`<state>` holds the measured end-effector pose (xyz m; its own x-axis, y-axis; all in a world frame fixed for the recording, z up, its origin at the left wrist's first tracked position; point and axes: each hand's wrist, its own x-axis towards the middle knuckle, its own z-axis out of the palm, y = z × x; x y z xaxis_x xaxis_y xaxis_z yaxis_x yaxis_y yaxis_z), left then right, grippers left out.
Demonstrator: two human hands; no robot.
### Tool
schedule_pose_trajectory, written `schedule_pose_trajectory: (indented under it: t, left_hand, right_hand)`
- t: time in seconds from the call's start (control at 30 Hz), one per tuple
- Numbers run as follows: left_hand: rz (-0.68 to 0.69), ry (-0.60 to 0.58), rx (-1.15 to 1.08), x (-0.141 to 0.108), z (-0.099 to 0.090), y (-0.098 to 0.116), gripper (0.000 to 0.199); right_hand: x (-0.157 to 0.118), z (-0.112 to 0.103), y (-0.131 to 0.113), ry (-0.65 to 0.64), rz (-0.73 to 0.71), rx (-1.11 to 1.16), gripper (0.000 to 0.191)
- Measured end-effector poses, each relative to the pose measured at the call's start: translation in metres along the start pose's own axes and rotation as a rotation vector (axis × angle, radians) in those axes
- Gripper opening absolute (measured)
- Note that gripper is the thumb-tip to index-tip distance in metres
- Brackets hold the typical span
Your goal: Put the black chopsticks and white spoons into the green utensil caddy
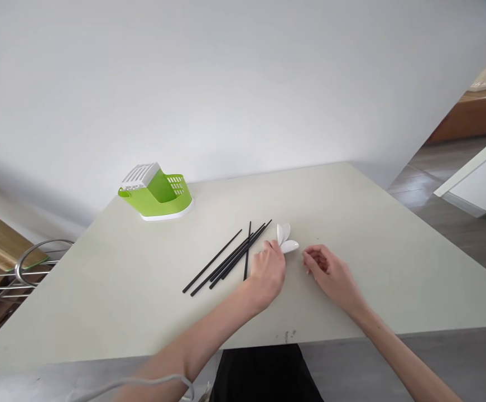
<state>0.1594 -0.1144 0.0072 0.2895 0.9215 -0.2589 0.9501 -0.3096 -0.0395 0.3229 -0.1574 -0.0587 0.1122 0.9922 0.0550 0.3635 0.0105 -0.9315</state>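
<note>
Head view: white spoon-like pieces (290,246) lie near the middle of the tabletop (351,223), their rounded ends fanned out just beyond the fingers of the left hand (274,245). That hand reaches over their near ends with its fingers bunched and its grip narrow; the fingers hide the contact, so whether they pinch a piece cannot be told. The right hand (304,257) is just to the right of the pieces, apart from them, its fingers curled inward and its thumb drawn up to the index finger in a closed grip.

To the left of the pieces, slim black sticks (236,254) lie on the tabletop. Most form a loose, overlapping bundle slanting away to the right; one crosses it at a steeper angle, its near end beside the left wrist, and another lies separately along the bundle's left side. Farther left, toward the back, stands a green basket (154,204) with perforated sides, a white slotted top section and a white base.

A pale wall (234,84) rises behind the tabletop. Beyond its left edge is a metal rack (20,273) beside a wooden board (0,234); beyond the right edge, a white panel (481,173) stands over a gray floor (422,176). A pale cord (142,381) curves across the left forearm at the bottom, and black clothing (263,374) shows below the front edge.
</note>
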Motion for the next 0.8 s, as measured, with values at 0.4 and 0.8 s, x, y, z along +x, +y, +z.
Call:
schedule_pose_trajectory:
  t: [0.4, 0.8]
  left_hand:
    - [0.128, -0.037, 0.084, -0.005, -0.006, 0.019, 0.031]
    - [0.131, -0.076, 0.064, -0.004, -0.039, -0.027, 0.066]
  right_hand:
    - [0.004, 0.0, 0.001, -0.025, -0.032, -0.106, 0.032]
    - [-0.001, 0.0, -0.005, -0.038, 0.024, -0.141, 0.032]
